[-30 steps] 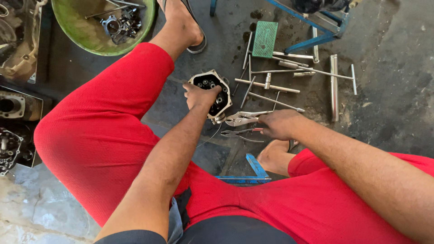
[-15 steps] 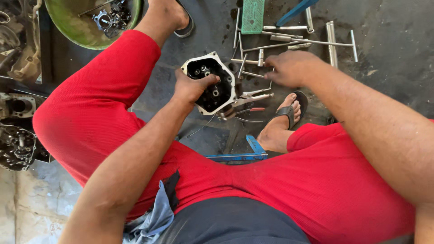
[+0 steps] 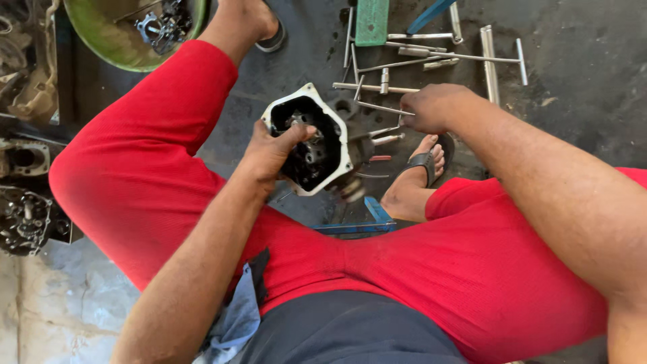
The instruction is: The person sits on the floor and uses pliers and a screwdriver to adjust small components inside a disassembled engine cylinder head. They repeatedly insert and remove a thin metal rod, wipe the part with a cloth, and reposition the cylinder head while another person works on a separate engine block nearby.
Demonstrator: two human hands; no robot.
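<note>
Since the earlier frames, the left hand [image 3: 273, 152] has lifted the engine casing [image 3: 317, 138] off the floor and brought it up between the knees, and the right hand [image 3: 431, 108] has moved from the loose tools near the casing over to the metal rods [image 3: 384, 87] farther out.

Now the left hand grips the casing by its near edge, thumb hooked into the dark open cavity, fingers [image 3: 296, 131] clenched around the pale rim. The casing hangs tilted above the dark floor [image 3: 579, 67], open side facing up toward the camera (its lower corner is blurred). The right hand sits just beside the casing's far side, closed into a loose fist over the end of a thin rod; I cannot tell whether it truly clamps the rod or only rests on it.

Past the right hand, several T-handled wrenches [image 3: 488, 57] and a green flat block [image 3: 372, 20] lie on the floor. A sandalled foot [image 3: 424, 165] rests below the right hand, beside a blue bar [image 3: 367, 219]. At upper left a green basin [image 3: 114, 40] holds small metal parts, and other engine pieces [image 3: 23, 216] sit along the left edge. Red trousers [image 3: 135, 168] cover both raised knees.
</note>
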